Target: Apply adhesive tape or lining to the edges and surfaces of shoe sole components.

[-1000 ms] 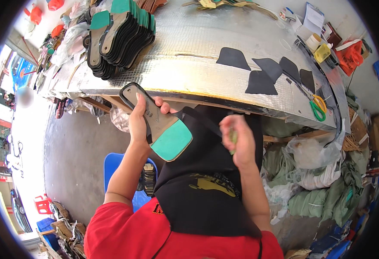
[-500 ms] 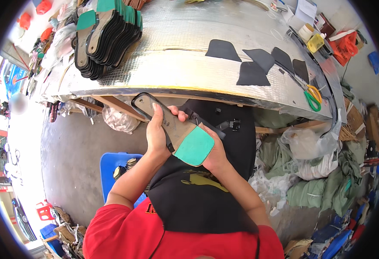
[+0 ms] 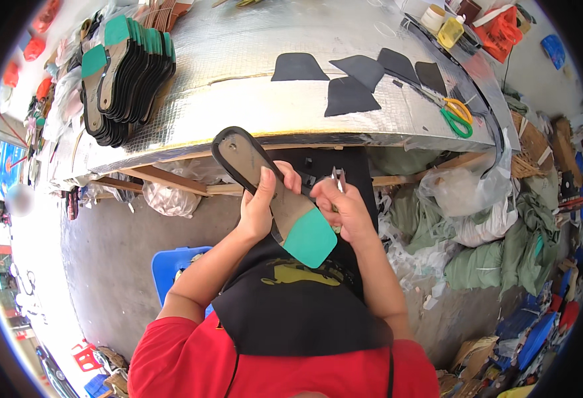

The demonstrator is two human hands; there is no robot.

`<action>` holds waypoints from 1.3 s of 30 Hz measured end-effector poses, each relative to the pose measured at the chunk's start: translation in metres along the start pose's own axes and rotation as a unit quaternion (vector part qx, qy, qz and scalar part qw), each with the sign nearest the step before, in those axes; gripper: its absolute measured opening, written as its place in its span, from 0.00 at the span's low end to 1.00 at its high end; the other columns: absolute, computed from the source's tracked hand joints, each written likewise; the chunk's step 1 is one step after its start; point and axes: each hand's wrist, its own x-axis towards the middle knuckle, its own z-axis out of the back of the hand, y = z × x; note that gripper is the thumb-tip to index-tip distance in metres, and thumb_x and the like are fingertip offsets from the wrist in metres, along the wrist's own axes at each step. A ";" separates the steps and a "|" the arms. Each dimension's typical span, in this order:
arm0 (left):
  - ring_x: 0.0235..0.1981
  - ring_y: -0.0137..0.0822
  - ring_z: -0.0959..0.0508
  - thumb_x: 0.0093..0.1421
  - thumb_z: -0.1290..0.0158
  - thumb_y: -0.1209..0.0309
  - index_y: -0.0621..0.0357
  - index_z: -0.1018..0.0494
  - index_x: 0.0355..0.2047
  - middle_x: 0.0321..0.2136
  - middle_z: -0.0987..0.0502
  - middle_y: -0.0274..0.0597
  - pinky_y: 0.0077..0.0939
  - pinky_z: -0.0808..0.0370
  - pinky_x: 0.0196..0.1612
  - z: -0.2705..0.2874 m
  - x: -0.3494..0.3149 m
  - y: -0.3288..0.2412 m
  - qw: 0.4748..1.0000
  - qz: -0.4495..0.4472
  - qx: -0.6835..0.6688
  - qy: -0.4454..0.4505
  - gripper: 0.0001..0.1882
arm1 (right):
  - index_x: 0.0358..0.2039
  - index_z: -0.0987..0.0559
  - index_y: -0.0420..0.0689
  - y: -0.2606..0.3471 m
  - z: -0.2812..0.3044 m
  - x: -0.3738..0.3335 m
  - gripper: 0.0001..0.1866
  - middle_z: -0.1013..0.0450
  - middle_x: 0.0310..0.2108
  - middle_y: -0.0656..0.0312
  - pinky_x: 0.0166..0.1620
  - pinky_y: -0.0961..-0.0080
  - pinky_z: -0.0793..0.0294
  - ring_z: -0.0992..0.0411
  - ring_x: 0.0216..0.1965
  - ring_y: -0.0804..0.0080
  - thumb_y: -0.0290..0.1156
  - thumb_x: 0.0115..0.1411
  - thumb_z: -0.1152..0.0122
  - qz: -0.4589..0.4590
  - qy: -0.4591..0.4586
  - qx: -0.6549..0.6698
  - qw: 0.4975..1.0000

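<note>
My left hand [image 3: 259,207] grips a shoe sole [image 3: 238,152], its thumb lying across the top and fingers on the far edge. The sole has a black rim, a grey-brown face and a green pad at the end nearest me. It tilts over my black apron [image 3: 291,318]. In my closed right hand [image 3: 348,211], beside the green end, is a pair of pliers [image 3: 338,175]. Their metal jaws point away from me and most of the handles are hidden. A dark strip [image 3: 307,180] shows between the sole and my right hand.
On the foil-covered table [image 3: 225,106], stacked soles [image 3: 129,79] stand at left. Black cut pieces [image 3: 351,96] and scissors with yellow and green handles [image 3: 457,116] lie at right. Below are a blue bin [image 3: 165,268], plastic bags [image 3: 464,192] and green cloth [image 3: 480,265].
My right hand has come off the sole's green end and now holds pliers just right of it. My left hand still grips the sole. The view has shifted, moving the table items leftward.
</note>
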 end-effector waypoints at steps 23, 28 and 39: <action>0.34 0.23 0.25 0.59 0.40 0.70 0.64 0.25 0.41 0.32 0.22 0.35 0.22 0.26 0.38 0.000 -0.009 0.012 0.961 0.155 0.230 -0.011 0.13 | 0.36 0.22 0.35 -0.001 -0.014 0.014 0.09 0.24 0.29 0.63 0.36 0.79 0.29 0.28 0.33 0.81 0.29 0.64 0.44 0.285 -0.087 -0.162 0.941; 0.44 0.31 0.25 0.61 0.43 0.65 0.66 0.30 0.51 0.41 0.23 0.45 0.28 0.29 0.49 -0.012 -0.002 0.008 0.959 0.083 0.267 0.047 0.22 | 0.30 0.24 0.36 0.013 -0.021 0.017 0.09 0.29 0.22 0.70 0.29 0.84 0.36 0.37 0.25 0.88 0.30 0.63 0.42 0.247 -0.106 -0.170 0.948; 0.36 0.26 0.26 0.72 0.60 0.64 0.67 0.27 0.43 0.34 0.22 0.39 0.23 0.29 0.43 -0.020 0.031 -0.002 0.960 -0.008 0.273 -0.068 0.18 | 0.25 0.25 0.34 0.031 -0.025 0.015 0.17 0.34 0.16 0.59 0.24 0.75 0.39 0.40 0.18 0.77 0.35 0.64 0.42 0.313 -0.125 -0.322 0.885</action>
